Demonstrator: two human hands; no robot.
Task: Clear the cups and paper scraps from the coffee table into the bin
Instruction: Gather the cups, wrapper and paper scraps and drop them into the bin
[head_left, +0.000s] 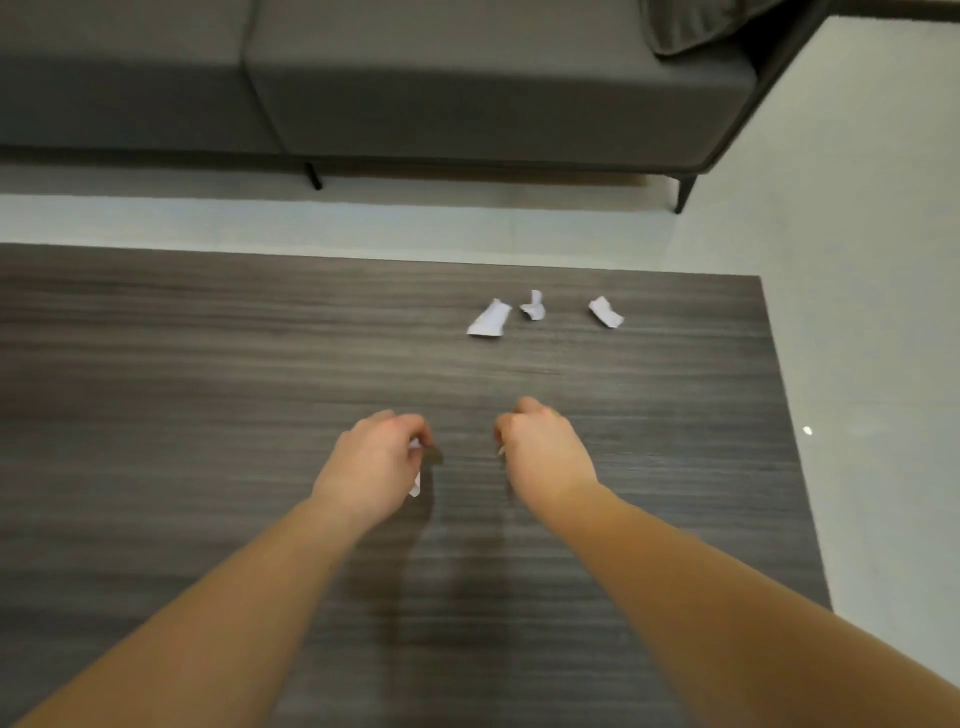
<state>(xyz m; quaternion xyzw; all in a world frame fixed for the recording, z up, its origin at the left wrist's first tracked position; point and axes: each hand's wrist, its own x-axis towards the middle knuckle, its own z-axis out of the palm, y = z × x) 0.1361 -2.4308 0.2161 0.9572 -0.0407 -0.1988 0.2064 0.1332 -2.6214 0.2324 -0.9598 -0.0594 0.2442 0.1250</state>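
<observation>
A dark wood-grain bench (208, 364) stands on a pale floor (857, 260), with a grey sofa (467, 93) beyond it. The left hand (371, 462) has its grip curled around a white paper scrap (415, 486). The right hand (545, 452) is curled too; whether it holds anything cannot be told. Three paper scraps (488, 319) lie on the bench beyond the right hand, well apart from it.
</observation>
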